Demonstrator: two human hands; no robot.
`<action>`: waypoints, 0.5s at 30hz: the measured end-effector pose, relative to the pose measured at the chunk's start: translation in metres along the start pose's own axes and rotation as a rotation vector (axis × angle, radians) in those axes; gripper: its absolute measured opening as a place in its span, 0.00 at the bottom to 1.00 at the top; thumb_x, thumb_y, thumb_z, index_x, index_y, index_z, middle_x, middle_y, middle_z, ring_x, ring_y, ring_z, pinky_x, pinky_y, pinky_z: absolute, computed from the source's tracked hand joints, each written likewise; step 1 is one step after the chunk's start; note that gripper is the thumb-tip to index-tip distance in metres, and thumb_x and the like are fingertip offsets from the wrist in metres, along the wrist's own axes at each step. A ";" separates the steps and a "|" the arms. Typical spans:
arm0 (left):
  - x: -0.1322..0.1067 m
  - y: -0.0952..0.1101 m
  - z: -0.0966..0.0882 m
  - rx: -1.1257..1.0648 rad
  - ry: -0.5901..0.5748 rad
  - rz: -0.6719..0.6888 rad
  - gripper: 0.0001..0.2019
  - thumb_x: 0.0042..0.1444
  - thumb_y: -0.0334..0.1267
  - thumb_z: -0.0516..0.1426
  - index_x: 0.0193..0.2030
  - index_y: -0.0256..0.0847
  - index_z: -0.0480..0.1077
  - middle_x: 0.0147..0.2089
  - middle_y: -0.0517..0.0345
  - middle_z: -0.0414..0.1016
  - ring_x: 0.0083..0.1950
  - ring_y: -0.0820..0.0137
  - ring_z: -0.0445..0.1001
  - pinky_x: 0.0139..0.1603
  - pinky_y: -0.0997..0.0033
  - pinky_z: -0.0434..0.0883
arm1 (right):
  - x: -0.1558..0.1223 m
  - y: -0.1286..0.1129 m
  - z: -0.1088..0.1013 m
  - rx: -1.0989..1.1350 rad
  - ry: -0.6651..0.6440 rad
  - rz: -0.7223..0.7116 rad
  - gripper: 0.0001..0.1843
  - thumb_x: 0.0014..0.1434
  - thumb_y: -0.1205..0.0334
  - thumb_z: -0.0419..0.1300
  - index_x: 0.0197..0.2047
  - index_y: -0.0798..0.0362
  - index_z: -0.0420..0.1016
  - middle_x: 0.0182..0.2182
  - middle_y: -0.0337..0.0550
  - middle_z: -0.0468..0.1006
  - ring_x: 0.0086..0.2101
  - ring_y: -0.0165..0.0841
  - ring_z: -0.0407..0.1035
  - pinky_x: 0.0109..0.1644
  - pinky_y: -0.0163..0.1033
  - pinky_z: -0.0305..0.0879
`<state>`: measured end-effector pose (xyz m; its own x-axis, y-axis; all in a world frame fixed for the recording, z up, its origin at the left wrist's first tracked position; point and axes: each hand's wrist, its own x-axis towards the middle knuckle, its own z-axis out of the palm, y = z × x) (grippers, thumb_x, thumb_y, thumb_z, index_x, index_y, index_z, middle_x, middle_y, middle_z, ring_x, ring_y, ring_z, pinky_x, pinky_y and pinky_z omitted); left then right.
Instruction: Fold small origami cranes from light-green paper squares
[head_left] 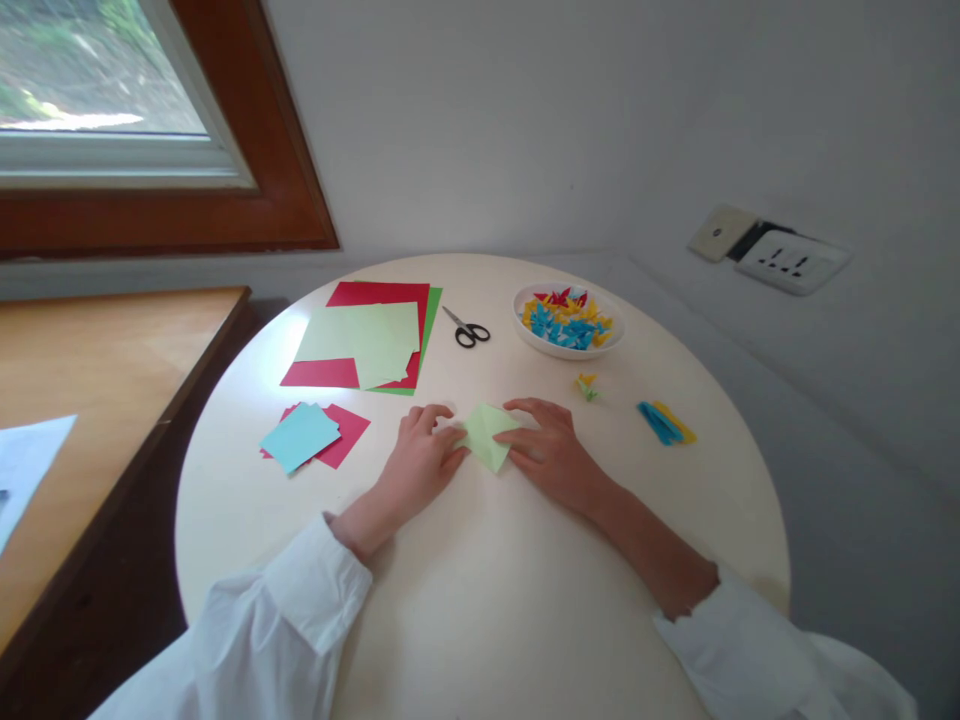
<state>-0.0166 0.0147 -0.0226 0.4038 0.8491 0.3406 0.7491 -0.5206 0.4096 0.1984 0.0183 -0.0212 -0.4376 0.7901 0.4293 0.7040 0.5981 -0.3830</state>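
A small pale green paper (486, 436), partly folded, lies on the round cream table (480, 600) between my hands. My left hand (421, 457) rests on the table with fingers curled, its fingertips pinching the paper's left edge. My right hand (544, 446) lies flatter, fingers stretched leftward and pressing on the paper's right side. Both sleeves are white and pushed up.
Large red, green and pale green sheets (364, 345) lie at the back left, with small blue and red squares (307, 436) nearer. Black scissors (467, 328), a white bowl of folded pieces (568, 320), a tiny folded piece (587, 385) and blue-yellow strips (665, 422) lie around. A wooden desk (90, 400) stands left.
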 end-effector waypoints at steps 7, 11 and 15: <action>-0.001 0.005 -0.004 0.032 -0.047 0.020 0.07 0.56 0.34 0.56 0.39 0.39 0.74 0.43 0.49 0.68 0.42 0.63 0.63 0.45 0.58 0.65 | 0.001 0.001 -0.003 0.110 -0.122 0.015 0.09 0.59 0.68 0.56 0.35 0.50 0.77 0.40 0.45 0.79 0.43 0.36 0.71 0.52 0.48 0.51; -0.004 0.012 -0.005 0.028 -0.087 0.044 0.09 0.57 0.33 0.54 0.38 0.40 0.75 0.40 0.50 0.69 0.41 0.64 0.63 0.43 0.59 0.64 | 0.002 0.004 -0.007 0.161 -0.131 0.067 0.08 0.59 0.66 0.55 0.34 0.51 0.76 0.37 0.45 0.80 0.41 0.36 0.72 0.50 0.47 0.54; -0.008 0.022 -0.009 -0.029 -0.177 0.093 0.11 0.60 0.33 0.51 0.40 0.40 0.75 0.42 0.49 0.71 0.42 0.63 0.65 0.44 0.59 0.63 | 0.005 0.004 -0.015 0.176 -0.173 0.160 0.09 0.59 0.65 0.54 0.30 0.52 0.74 0.30 0.43 0.79 0.34 0.34 0.70 0.45 0.44 0.57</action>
<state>-0.0082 -0.0038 -0.0088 0.5586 0.7984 0.2246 0.6900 -0.5977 0.4083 0.2076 0.0225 -0.0090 -0.4286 0.8782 0.2121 0.6704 0.4665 -0.5770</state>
